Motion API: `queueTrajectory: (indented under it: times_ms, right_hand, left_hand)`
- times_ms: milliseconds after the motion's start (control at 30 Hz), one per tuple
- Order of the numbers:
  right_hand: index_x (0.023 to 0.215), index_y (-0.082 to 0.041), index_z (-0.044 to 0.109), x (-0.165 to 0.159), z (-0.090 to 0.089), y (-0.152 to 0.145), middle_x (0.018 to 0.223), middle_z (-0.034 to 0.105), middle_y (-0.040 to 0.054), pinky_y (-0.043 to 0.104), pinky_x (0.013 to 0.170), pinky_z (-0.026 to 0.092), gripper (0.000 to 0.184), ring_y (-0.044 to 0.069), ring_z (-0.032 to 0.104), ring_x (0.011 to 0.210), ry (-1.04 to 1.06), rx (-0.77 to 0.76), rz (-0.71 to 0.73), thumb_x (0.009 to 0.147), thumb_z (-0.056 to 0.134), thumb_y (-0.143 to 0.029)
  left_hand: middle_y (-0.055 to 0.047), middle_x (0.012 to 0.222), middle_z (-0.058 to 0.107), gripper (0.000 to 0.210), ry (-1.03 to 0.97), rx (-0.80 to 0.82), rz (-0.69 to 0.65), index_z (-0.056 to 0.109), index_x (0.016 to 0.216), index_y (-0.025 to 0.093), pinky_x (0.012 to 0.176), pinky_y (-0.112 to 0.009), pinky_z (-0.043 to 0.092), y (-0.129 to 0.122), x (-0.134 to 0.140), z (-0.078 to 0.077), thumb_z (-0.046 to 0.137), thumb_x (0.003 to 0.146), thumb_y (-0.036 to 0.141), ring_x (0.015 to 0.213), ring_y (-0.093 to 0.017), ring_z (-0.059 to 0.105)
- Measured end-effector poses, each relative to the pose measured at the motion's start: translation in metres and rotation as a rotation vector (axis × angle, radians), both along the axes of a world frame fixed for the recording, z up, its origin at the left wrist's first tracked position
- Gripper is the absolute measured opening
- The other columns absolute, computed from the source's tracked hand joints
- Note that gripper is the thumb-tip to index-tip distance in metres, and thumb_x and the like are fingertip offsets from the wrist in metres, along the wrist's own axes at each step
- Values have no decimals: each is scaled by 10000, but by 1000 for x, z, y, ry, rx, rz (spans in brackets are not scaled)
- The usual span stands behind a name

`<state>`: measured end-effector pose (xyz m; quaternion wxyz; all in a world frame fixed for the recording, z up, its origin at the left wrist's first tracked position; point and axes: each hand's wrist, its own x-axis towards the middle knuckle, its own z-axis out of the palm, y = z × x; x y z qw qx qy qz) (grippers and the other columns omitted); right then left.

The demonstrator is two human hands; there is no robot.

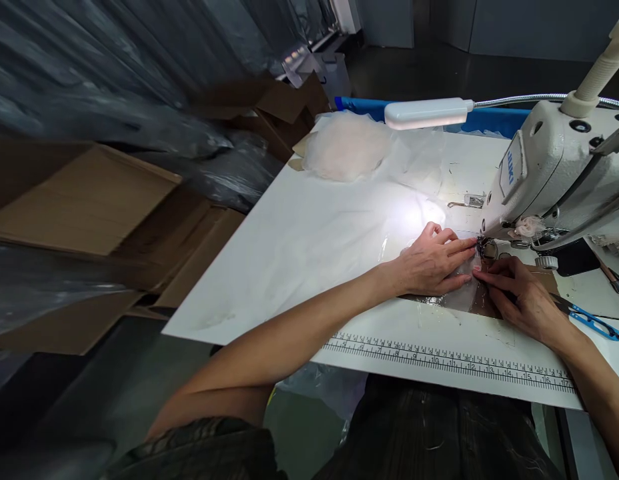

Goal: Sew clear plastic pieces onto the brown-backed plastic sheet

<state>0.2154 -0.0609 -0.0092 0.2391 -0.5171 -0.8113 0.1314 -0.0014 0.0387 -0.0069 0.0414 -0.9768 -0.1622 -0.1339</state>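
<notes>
My left hand [432, 263] lies flat, fingers stretched to the right, on a thin sheer white fabric [458, 293]. Its fingertips reach close to the presser foot [481, 248] of a white sewing machine [537, 153]. On the other side of the foot's front, my right hand [524, 297] has its thumb and fingers pinched at the fabric's edge. A small pale tag [476, 267] with a reddish mark shows between the two hands. The needle tip is too small to make out.
Blue thread snips [595, 323] lie right of my right hand. A stack of sheer pale pieces [347, 147] sits at the table's back. A white lamp [427, 113] hangs above. A ruler strip [454, 360] runs along the front edge; cardboard boxes [84, 200] stand left.
</notes>
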Motion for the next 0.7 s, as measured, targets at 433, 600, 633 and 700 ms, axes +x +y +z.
queueTrajectory:
  times_ms: [433, 600, 633, 700]
  right_hand:
    - [1140, -236, 731, -3, 0, 0, 1015, 621, 107, 350, 697, 593, 340, 219, 656, 886, -14, 45, -3, 918, 474, -210]
    - [1148, -228, 728, -4, 1, 0, 1003, 624, 108, 352, 705, 592, 343, 218, 654, 882, 2, 54, 0, 917, 477, -196]
    - [1153, -224, 726, -3, 1, 0, 1006, 622, 111, 349, 700, 592, 342, 220, 654, 889, 2, 55, -2, 916, 481, -194]
    - [1165, -224, 722, -3, 0, 0, 1015, 620, 113, 345, 697, 591, 344, 222, 652, 904, -3, 50, -5, 917, 485, -197]
  left_hand:
    - [-114, 1432, 537, 463, 49, -13, 18, 563, 1312, 129, 833, -422, 339, -2, 0, 5, 345, 1031, 426, 1053, -271, 543]
    - [-117, 1433, 534, 467, 73, -26, 21, 567, 1315, 137, 848, -432, 342, -1, 0, 7, 339, 1029, 428, 1055, -271, 540]
    - [-117, 1432, 535, 469, 74, -27, 21, 568, 1314, 138, 846, -433, 344, -1, 0, 7, 339, 1028, 429, 1054, -272, 539]
    - [-118, 1428, 538, 471, 71, -32, 21, 570, 1315, 142, 842, -437, 348, 0, 0, 6, 339, 1026, 433, 1057, -276, 535]
